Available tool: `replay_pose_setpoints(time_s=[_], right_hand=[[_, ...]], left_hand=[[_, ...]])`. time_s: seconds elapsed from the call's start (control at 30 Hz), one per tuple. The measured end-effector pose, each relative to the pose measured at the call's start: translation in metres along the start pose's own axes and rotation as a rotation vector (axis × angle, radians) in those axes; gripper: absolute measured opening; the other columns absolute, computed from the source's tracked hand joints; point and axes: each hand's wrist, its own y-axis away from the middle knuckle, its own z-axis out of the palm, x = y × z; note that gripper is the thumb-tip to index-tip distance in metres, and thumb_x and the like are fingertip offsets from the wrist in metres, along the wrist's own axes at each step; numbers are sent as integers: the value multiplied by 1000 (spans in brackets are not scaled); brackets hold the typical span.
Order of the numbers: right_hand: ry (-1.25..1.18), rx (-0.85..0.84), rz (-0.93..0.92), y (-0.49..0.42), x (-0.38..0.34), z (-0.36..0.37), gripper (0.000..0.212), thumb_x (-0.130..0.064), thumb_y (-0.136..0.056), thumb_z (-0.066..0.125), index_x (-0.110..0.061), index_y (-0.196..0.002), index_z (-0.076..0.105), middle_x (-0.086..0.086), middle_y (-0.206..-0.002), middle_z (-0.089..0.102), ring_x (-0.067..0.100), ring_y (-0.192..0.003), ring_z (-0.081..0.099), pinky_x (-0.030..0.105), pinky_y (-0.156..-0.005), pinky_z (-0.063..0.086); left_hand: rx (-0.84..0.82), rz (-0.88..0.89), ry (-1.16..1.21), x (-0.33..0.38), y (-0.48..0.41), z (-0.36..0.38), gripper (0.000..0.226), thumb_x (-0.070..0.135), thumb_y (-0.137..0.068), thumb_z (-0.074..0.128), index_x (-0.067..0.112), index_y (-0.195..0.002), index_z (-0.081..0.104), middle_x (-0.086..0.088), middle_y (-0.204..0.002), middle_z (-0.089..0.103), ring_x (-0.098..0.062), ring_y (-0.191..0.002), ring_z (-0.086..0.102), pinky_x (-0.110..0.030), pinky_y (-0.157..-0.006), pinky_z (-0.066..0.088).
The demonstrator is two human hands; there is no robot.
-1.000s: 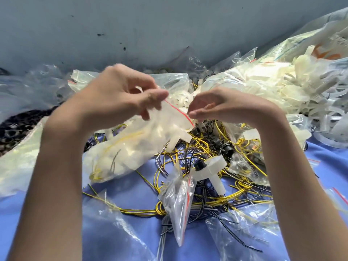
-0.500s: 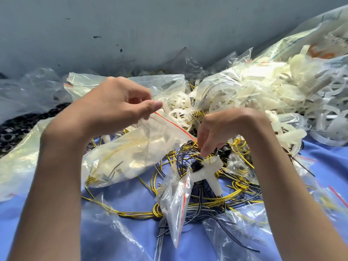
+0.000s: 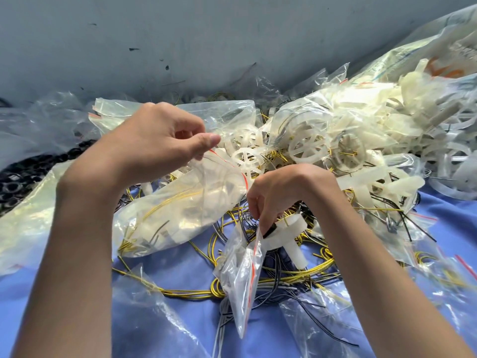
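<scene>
The left hand pinches the limp-looking clear red-striped zip bag at its mouth; the right hand pinches a seemingly light, rigid white plastic fitting.

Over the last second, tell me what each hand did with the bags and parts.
The right hand let go of the mouth of the filled bag and dropped toward the person, where its fingertips now pinch the white plastic part beside the small bag. The left hand kept pinching the filled bag's red-lined mouth. The wire tangle and blue cloth stayed put.
</scene>
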Motion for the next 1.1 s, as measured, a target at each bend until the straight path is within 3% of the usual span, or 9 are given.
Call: replay_pose_setpoints(time_s=[0.17,0.3,0.4,0.47,0.63,0.73,0.83,0.93,1.1], right_hand=[[96,136,-20,15,3,-9,27,-39,-73,78,-28,-95,66,-8,-96,70,10,-82,62,27,-70,48],[95,318,-37,38,11,-21,14,-46,-83,67,-35,-91,63,-16,-88,62,-1,-70,53,24,-62,40],[-58,532,-146,52,11,-29,12,-42,-90,58,-31,-94,62,-17,-83,59,0,-71,54,25,-62,42],[-202,634,-260,60,6,-32,14,-37,-93,55,-25,-96,62,-12,-78,60,10,-72,59,30,-66,46],[-324,565,-392,63,-7,-29,18,-23,-97,52,-10,-104,62,13,-93,68,26,-86,65,38,-78,54],[-300,567,-384,58,-9,-28,19,-25,-96,53,-11,-104,63,14,-90,69,28,-84,65,44,-78,53],[-290,582,-371,55,-8,-28,20,-28,-95,55,-12,-102,64,3,-75,66,13,-68,63,38,-72,53],[-264,626,-334,50,-4,-27,21,-32,-93,57,-14,-100,66,-10,-62,60,-2,-54,56,24,-59,47],[-263,667,-311,48,2,-28,18,-33,-88,66,-16,-94,66,-6,-73,65,3,-58,59,22,-57,46]], left_hand=[[-62,-23,-6,-1,1,0,36,44,-85,61,18,-59,60,-7,-62,59,-13,-52,48,-24,-52,37],[-198,-33,23,1,2,1,31,53,-75,62,23,-69,66,3,-63,57,-3,-48,45,-15,-49,34],[-331,-55,11,3,2,4,21,51,-75,65,31,-75,68,4,-71,59,-2,-52,47,-19,-55,39],[-400,-55,-10,4,1,8,9,43,-80,64,36,-78,69,10,-66,57,-1,-51,47,-17,-54,38],[-492,-45,-77,10,-2,20,12,38,-86,62,40,-89,74,8,-83,64,-11,-80,58,-31,-81,50],[-465,-25,-55,14,-2,24,26,51,-83,63,30,-89,75,-2,-86,64,-20,-87,60,-43,-84,50],[-379,-14,-13,16,-2,22,38,59,-76,61,26,-88,76,0,-87,66,-17,-89,63,-41,-85,51],[-277,-6,-11,17,-1,21,32,52,-73,62,26,-88,75,9,-81,61,-5,-84,60,-32,-83,50],[-185,83,-25,21,-1,20,18,41,-73,67,28,-84,73,12,-73,56,4,-68,53,-7,-61,37]])
